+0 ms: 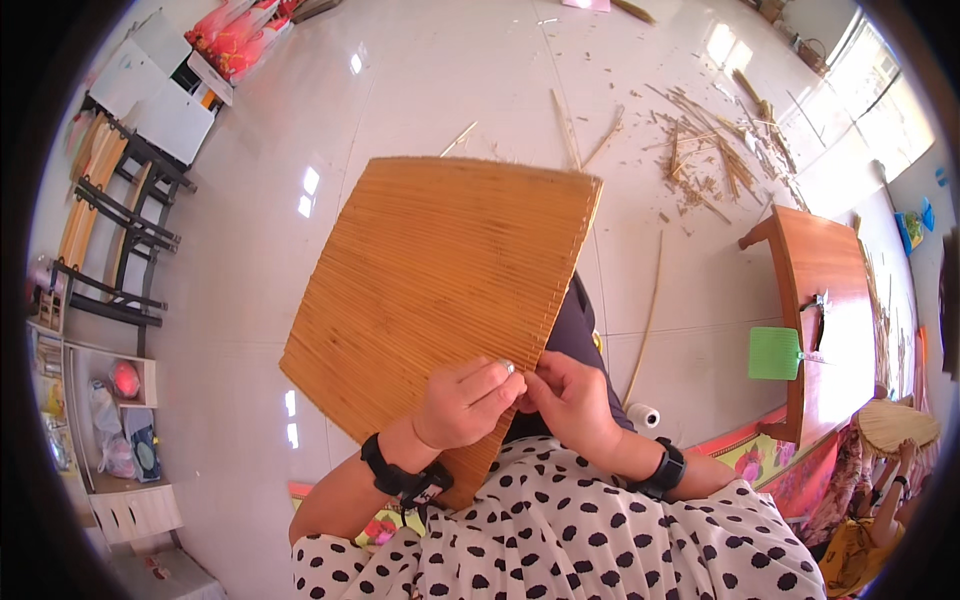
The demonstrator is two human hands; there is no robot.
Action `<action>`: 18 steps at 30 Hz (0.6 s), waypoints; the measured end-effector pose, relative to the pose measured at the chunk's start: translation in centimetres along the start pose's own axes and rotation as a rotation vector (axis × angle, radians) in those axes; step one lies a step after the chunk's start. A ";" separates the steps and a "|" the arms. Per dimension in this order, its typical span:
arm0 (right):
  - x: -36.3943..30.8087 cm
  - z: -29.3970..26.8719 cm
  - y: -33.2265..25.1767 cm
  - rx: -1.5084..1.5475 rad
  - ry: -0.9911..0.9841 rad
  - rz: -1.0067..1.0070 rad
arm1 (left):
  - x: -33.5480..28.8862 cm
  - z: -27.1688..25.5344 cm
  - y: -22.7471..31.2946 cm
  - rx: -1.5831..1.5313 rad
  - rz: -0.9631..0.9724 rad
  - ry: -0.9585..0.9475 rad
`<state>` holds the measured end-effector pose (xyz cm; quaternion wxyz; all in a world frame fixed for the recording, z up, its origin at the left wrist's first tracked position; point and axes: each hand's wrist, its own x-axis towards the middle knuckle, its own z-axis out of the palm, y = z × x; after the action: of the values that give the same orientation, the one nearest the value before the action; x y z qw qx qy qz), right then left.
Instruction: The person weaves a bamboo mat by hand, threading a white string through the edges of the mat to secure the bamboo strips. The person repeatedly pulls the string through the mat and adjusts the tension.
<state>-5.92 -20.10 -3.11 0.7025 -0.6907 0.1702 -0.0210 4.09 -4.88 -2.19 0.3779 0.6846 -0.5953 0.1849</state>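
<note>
A large flat panel (450,270) of thin golden-brown stalks laid side by side rests tilted across my lap. A line of small stitches runs down its right border. My left hand (468,400) lies over the panel's lower right part, its fingers pinched together at that border, with something small and silvery at a finger. Close against it, my right hand (575,400) pinches at the same edge from the outside. The fingertips of both hands almost meet, and whatever fine thing they hold is too small to make out.
Loose stalks and scraps (715,150) litter the floor ahead to the right. A white spool (643,415) lies by my right forearm. On the right stands a wooden table (830,290) with a green fly swatter (774,353); beyond, another person holds a round woven piece (897,427). Shelves (125,430) line the left.
</note>
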 end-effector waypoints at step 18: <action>0.0 0.1 -1.4 -0.071 0.020 0.026 | 0.5 -0.5 0.4 -0.043 -0.078 0.002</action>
<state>-5.65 -20.07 -1.71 0.6758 -0.7129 0.1868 -0.0129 3.89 -4.84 -1.40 0.4000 0.6987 -0.5717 0.1579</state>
